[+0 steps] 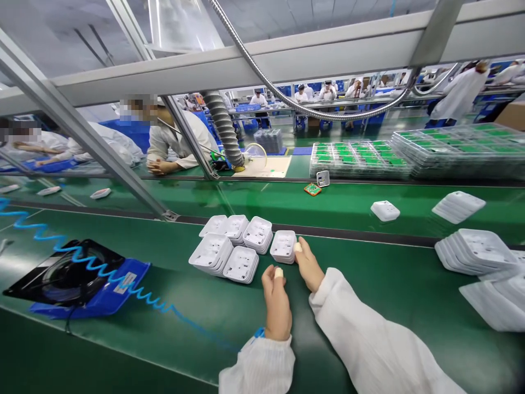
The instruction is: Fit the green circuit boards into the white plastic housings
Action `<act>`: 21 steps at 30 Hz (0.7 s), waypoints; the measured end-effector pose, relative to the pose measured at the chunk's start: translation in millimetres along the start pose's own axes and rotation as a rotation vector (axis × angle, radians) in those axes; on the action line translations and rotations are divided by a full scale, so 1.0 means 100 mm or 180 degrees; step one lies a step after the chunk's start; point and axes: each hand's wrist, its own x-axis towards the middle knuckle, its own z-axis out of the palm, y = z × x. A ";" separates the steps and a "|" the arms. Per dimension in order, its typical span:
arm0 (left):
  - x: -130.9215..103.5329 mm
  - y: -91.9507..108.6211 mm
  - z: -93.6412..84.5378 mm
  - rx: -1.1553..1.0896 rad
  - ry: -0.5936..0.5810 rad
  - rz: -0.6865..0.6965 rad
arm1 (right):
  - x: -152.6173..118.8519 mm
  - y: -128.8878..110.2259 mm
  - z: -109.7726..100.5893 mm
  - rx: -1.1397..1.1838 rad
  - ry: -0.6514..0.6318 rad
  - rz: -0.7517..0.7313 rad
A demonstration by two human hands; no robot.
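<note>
Small stack of white casings (283, 246): just right of the five-stack cluster (240, 265). Right hand (308, 265): farther right of cluster, at stack's edge; grip indeterminable. Left hand (279, 306): cluster's near right, loosely curled, unladen.

Hands (278, 309) beside a short stack of white plastic shells (283, 245), other stacks (211, 253) nearby, black fan (61, 279), green bench (381, 268)

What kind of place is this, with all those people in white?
Probably an electronics factory. There are clear trays of green circuit boards, stacks of white plastic cases, and people in white coats, many sitting along long workbenches.
</note>
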 end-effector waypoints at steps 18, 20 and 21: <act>-0.24 0.13 0.44 0.1215 -0.1998 0.1380 | 0.86 0.78 -2.78 -0.3338 0.1757 0.1226; -0.23 0.12 0.44 0.1314 -0.2062 0.1341 | 0.90 0.84 -2.73 -0.3342 0.1597 0.1036; -0.22 0.12 0.44 0.1366 -0.2083 0.1331 | 0.91 0.83 -2.67 -0.3324 0.1609 0.0926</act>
